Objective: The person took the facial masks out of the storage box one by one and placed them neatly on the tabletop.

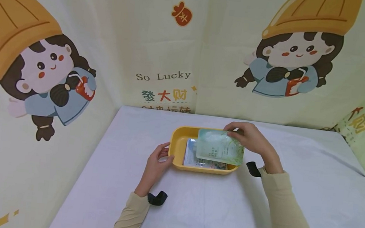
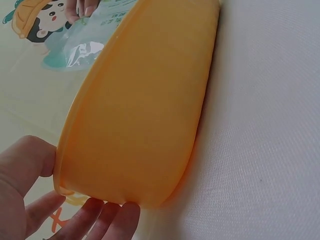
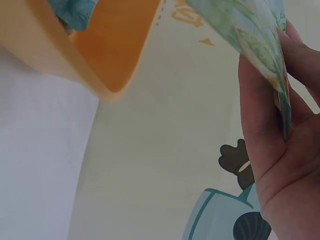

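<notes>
We've got both hands on the work. Left hand (image 1: 158,164) braces the left end of the yellow, rounded-rectangle tray with a smooth wall (image 1: 178,144). Fingers are curled along the outside of the end wall, thumb at the rim by the near corner; we read it as a light hold. Left forearm, in a beige sleeve (image 1: 132,214), comes up from the bottom edge angled to our right.

Right hand (image 1: 252,137) is higher, back of hand up, fingers pointing left. It pinches the pale green, flat, glossy packet with leaf print (image 1: 220,147) at its upper right corner, thumb on one face, fingers on the other. We see the packet raised over the right half of the tray, tilted. Right forearm, also sleeved in beige, runs in from the lower right.

Under it, the pale blue-and-white flat packet with dark print (image 1: 190,155) lies in the tray, partly covered in our head view. We can't tell how many pieces are stacked there. Tray sits on the white cloth-covered table (image 1: 206,208), near the back edge.
</notes>
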A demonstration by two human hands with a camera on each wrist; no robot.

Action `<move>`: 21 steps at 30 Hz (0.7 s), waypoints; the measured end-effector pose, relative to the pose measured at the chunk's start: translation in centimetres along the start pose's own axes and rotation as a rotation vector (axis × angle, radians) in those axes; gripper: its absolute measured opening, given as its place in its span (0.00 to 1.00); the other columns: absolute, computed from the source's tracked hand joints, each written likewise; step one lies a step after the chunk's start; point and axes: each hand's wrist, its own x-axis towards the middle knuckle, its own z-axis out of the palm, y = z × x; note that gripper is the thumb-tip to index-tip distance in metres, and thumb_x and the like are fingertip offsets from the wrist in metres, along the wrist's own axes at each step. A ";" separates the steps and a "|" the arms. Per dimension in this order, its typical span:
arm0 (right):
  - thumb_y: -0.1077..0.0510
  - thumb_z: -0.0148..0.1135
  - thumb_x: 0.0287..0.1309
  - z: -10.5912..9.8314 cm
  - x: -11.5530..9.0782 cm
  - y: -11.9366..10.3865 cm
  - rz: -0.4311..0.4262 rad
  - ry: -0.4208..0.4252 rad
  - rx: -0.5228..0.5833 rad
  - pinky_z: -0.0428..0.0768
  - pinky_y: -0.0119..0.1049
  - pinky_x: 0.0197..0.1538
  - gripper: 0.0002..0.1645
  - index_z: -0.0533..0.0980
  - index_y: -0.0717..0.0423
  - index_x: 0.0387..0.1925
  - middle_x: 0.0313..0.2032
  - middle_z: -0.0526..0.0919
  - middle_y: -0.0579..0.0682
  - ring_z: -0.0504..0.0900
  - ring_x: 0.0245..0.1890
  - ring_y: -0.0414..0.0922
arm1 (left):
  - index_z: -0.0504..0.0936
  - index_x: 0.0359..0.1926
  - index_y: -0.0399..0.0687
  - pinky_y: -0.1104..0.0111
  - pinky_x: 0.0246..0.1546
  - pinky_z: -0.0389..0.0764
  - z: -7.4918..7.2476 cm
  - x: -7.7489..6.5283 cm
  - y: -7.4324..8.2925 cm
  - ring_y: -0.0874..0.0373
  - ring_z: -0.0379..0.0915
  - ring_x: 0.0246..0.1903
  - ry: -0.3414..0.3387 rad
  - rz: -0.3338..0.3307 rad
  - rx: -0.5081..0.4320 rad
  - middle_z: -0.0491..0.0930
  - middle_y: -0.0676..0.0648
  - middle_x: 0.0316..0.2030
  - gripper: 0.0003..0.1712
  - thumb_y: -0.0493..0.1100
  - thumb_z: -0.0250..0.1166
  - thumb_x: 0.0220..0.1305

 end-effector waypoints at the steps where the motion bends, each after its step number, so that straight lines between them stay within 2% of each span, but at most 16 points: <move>1: 0.63 0.62 0.65 -0.1 -0.1 0.0 0.002 -0.002 0.001 0.81 0.31 0.45 0.08 0.83 0.53 0.43 0.43 0.85 0.50 0.83 0.41 0.48 | 0.72 0.66 0.53 0.59 0.54 0.82 0.0 0.0 0.0 0.50 0.76 0.56 0.003 0.002 0.002 0.78 0.44 0.55 0.30 0.42 0.67 0.64; 13: 0.63 0.62 0.65 -2.0 -1.3 0.7 0.062 0.009 -0.021 0.78 0.24 0.47 0.08 0.84 0.54 0.43 0.44 0.85 0.52 0.81 0.43 0.47 | 0.72 0.67 0.52 0.58 0.56 0.81 0.1 0.2 -0.2 0.49 0.76 0.56 -0.005 0.019 -0.011 0.79 0.44 0.56 0.30 0.41 0.67 0.65; 21: 0.64 0.62 0.64 -3.1 -2.1 1.3 0.070 0.020 -0.045 0.78 0.25 0.44 0.08 0.84 0.55 0.43 0.43 0.85 0.53 0.80 0.42 0.48 | 0.73 0.66 0.52 0.57 0.57 0.80 0.1 0.0 -0.1 0.49 0.76 0.56 -0.005 0.018 -0.011 0.79 0.44 0.56 0.29 0.41 0.67 0.65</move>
